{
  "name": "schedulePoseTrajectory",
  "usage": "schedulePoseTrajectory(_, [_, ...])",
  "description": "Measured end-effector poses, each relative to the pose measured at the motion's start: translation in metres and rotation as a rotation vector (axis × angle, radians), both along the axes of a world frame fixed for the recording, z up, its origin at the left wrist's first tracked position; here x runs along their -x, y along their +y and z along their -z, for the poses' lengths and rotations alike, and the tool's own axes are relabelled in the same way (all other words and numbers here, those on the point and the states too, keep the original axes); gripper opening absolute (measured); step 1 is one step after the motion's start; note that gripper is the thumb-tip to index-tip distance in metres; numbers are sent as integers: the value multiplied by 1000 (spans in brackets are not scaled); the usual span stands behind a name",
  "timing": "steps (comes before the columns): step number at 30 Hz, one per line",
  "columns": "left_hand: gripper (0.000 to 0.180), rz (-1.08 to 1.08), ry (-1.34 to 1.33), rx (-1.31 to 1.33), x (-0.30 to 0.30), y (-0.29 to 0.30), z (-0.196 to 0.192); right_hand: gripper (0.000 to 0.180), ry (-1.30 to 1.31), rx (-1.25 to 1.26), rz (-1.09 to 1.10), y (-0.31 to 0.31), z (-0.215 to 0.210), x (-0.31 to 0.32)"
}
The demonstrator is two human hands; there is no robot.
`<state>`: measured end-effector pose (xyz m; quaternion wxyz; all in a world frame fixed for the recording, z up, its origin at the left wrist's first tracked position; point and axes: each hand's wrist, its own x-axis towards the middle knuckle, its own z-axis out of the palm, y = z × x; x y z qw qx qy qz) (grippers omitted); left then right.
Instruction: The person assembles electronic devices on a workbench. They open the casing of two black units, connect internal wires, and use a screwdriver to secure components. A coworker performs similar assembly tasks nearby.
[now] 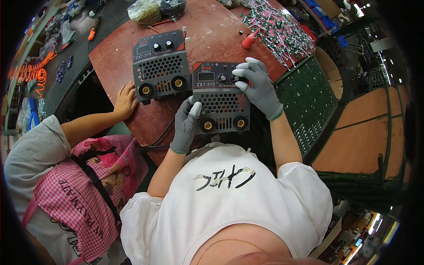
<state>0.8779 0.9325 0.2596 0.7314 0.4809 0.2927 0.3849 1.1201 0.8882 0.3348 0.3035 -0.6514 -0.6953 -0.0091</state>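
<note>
A dark grey welding machine front panel (220, 98) is in front of me, with a small display, two knobs, honeycomb vents and two brass-centred sockets. My left hand (185, 126), in a grey glove with pale fingertips, is closed on the panel's left edge. At the upper right corner, my gloved right hand (259, 86) has its fingertips closed around the right-hand knob (236, 78), which they partly cover. The left-hand knob (222, 78) stays uncovered. Further left, a matching front panel (160, 66) stands on the red table.
A co-worker's bare hand (126, 99) rests on the red table (117, 53) beside the second panel. Beyond lie a red dropper bottle (250, 40), a heap of small wired parts (280, 33) and a plastic bag (145, 12). An orange coiled hose (40, 73) lies far left.
</note>
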Motion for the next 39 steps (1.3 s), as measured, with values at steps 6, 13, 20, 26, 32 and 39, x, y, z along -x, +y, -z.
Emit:
schedulePoseTrajectory(6, [38,-4,43,-12,0,0,-5,36,48,-19,161,-6,-7,10])
schedulePoseTrajectory(13, [38,2,18,7,0,-3,-8,36,192,51,105,-25,11,-11])
schedulePoseTrajectory(20, [38,-4,56,-31,0,-5,-13,33,348,48,60,-31,23,-9])
schedulePoseTrajectory(26, [37,-20,35,-9,-1,-6,-8,28,381,-26,90,-28,20,-5])
schedulePoseTrajectory(32, [37,-32,49,25,-2,-7,-9,51,75,-92,266,-3,21,7])
schedulePoseTrajectory(39, [38,-24,29,5,-2,-9,-9,43,24,-84,187,-3,10,4])
